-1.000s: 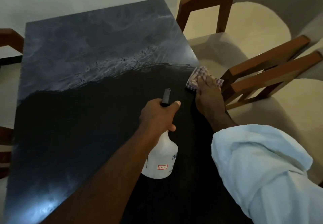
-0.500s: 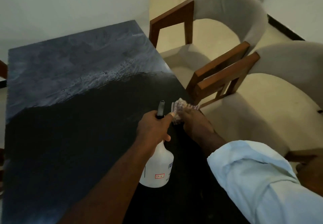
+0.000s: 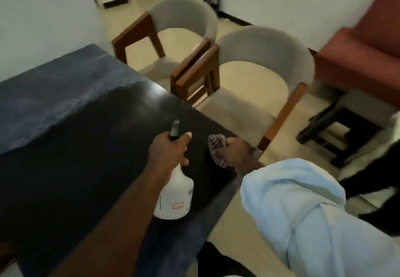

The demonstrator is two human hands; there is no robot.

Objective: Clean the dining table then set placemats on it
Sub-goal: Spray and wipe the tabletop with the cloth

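Left hand (image 3: 171,149): grasps the neck of the spray bottle (image 3: 175,197), fingers curled round it, thumb lying beside the black nozzle.
Right hand (image 3: 236,154): at 3 o'clock of the left, clenched on a bunched checked cloth (image 3: 216,147) at the right edge of the desk (image 3: 75,151).
Cloth, handling: judged soft, light and limp. It will fold wherever it is pressed, so it is best held as a wad in the palm and spread flat under the fingers for wiping.
Spray bottle, handling: judged to be rigid, smooth plastic, probably slippery if wet. Its weight depends on the fill, which the opaque white wall does not show. The narrow neck under the trigger is the sound place to hold.
Desk: dark and glossy. A pale hazy band lies toward 10 o'clock, and the darker field lies nearer the hands.
Placemats: none in view.
Hidden or unclear: the palm covers the trigger and the right fingertips are buried in the cloth. Whether the bottle's base rests on the desk cannot be told, and its red-framed label is too small to read. The light blue sleeve (image 3: 303,216) covers the right forearm. The frame cuts off the desk at 9 and 6 o'clock.
Surroundings: two grey chairs (image 3: 262,69) at 1 o'clock, a red sofa (image 3: 357,51) and a dark stool (image 3: 346,134) at 2 to 3 o'clock.
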